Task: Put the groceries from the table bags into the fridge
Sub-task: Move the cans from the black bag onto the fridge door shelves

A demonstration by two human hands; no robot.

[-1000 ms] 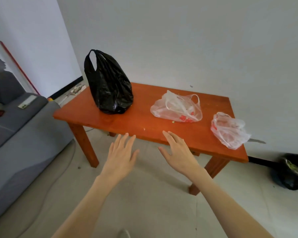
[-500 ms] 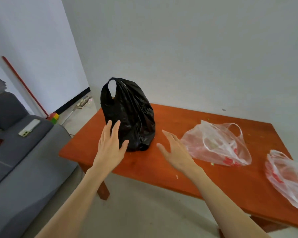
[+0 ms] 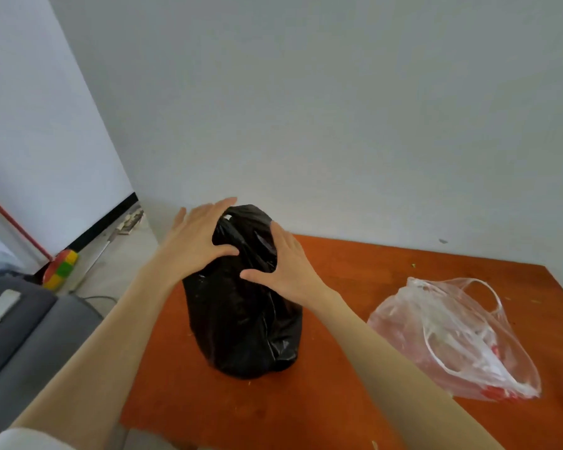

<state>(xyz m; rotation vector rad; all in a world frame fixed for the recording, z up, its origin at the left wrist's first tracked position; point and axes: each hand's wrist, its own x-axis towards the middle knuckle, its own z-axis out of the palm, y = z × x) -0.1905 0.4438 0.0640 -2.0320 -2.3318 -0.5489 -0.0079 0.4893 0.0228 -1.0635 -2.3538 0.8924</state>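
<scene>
On the left part of the orange table [image 3: 338,401], the black bag [image 3: 244,323] stands upright, its top between both hands. The left hand [image 3: 194,245] lies spread against the bag's upper left side, fingers straight, thumb on the plastic. The right hand [image 3: 286,267] rests flat on the upper right side, fingers likewise extended, gripping nothing. To the right lies a clear bag [image 3: 452,339], well apart.

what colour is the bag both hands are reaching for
Black, glossy plastic bag; seen in the head view.
</scene>
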